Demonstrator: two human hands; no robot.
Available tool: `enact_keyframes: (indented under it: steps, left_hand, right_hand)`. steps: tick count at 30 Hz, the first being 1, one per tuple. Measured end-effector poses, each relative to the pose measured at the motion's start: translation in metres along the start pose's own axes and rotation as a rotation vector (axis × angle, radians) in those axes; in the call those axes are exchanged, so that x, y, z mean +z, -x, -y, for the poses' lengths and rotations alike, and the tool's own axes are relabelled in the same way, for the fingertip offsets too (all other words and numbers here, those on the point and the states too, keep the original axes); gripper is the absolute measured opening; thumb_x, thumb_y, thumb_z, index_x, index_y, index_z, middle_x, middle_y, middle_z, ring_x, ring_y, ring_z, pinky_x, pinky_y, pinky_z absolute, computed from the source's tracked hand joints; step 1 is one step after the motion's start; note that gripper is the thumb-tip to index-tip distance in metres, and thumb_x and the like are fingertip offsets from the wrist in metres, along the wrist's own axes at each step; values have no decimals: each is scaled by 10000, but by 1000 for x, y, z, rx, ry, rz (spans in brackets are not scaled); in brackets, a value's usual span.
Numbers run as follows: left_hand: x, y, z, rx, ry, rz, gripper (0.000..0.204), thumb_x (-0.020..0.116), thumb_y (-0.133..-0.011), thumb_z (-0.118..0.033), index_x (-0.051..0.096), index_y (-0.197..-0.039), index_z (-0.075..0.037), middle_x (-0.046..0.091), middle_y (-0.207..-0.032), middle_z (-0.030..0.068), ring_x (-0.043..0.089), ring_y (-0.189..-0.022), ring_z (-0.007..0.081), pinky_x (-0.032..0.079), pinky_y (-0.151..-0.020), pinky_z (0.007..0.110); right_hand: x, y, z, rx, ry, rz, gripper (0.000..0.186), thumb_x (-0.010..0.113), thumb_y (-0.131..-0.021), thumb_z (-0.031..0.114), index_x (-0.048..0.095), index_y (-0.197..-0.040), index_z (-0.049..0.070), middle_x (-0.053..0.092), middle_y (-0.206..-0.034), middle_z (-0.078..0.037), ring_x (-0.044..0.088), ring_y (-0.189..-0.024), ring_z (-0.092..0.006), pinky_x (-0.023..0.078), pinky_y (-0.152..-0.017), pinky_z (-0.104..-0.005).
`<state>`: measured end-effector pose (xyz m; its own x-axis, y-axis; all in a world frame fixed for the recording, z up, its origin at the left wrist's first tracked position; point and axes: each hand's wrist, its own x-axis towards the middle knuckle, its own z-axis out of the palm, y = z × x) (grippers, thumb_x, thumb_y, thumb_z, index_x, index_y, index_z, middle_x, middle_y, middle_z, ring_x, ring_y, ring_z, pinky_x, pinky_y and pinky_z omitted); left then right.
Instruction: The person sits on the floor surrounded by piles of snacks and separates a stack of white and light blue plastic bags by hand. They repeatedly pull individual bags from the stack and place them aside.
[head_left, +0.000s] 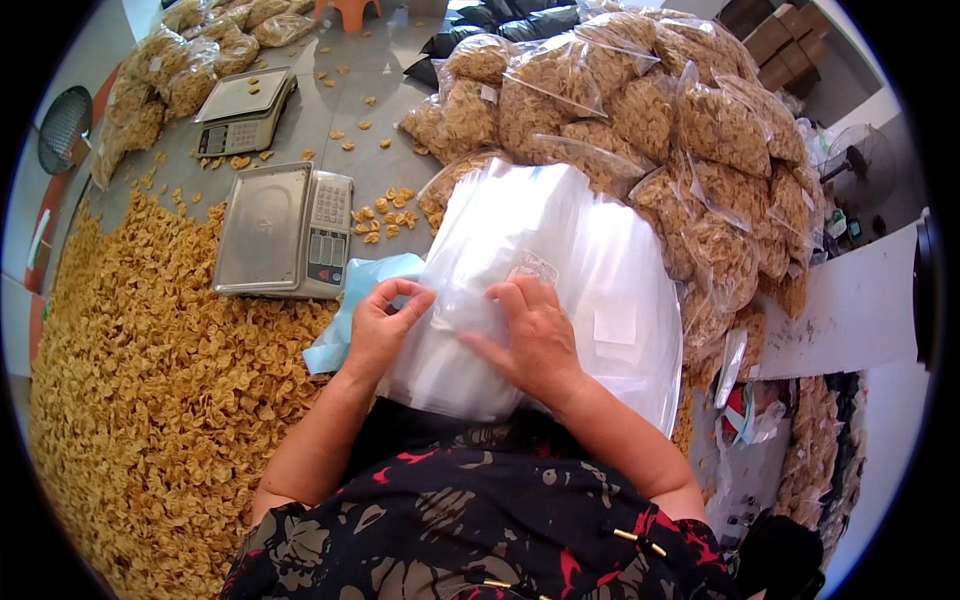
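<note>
A stack of clear plastic bags (505,215) lies in front of me, with a second pile of clear bags (635,270) to its right. At the left edge of the first stack, my left hand (382,325) is closed in a pinch on a bag's edge. My right hand (535,335) rests over the same stack, thumb and fingers apart, its fingertips bent onto the plastic beside a printed patch. A light blue plastic sheet or bag (350,330) sits under and behind my left hand.
A large heap of yellow-brown dried chips (150,400) spreads along the left. Two weighing scales (265,225) (245,105) stand beyond it. Filled clear bags (610,90) are piled at the far right, more (185,60) at the far left. A fan (855,160) stands at the right.
</note>
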<state>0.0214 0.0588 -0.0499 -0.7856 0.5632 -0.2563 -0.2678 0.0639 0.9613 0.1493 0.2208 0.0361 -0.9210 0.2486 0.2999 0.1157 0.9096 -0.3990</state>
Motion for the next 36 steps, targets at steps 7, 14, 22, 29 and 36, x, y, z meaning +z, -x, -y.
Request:
enact_keyframes:
  steps: [7,14,22,29,36]
  left_hand:
    - [30,56,-68,730,-436,5,217,804,-723,-110,665,-882,-57,651,-887,90,605,-838,216,471,-741,313]
    - [16,46,-60,498,-120,15,198,741,-770,-36,699,-959,-74,675,-979,90,641,-814,226,491,-766,294]
    - [33,62,-79,597,-256,275,252,740,-796,-57,685,-1042,-68,657,-1035,90,618,-962,205,480,-860,299]
    - [1,38,-83,460,371,109,421,623,-878,38,529,-1280,-43,608,-1079,28,578,-971,102,466,-850,253]
    - [12,55,-105,423,303,-10,451,551,-952,-45,451,-1390,-76,613,-1099,32,568,-956,57,468,-814,220]
  right_hand:
    - [-21,-4,22,322,-993,47,162,657,-904,173,579,-941,36,629,-855,-36,570,-692,-103,470,-646,-241]
    - [-79,31,-37,517,-1067,-436,129,555,-964,173,570,-1001,50,612,-807,-36,601,-728,-109,474,-627,-239]
    - [-80,27,-26,506,-1128,-245,118,597,-931,124,625,-851,41,601,-707,-20,574,-605,-101,472,-545,-250]
    - [-133,109,-163,823,-232,-345,75,566,-925,54,633,-921,21,631,-879,-9,565,-756,-77,456,-696,-228]
    - [-87,-21,11,-196,-722,48,596,742,-771,33,496,-1313,59,573,-1244,-84,543,-1133,-196,434,-972,-337]
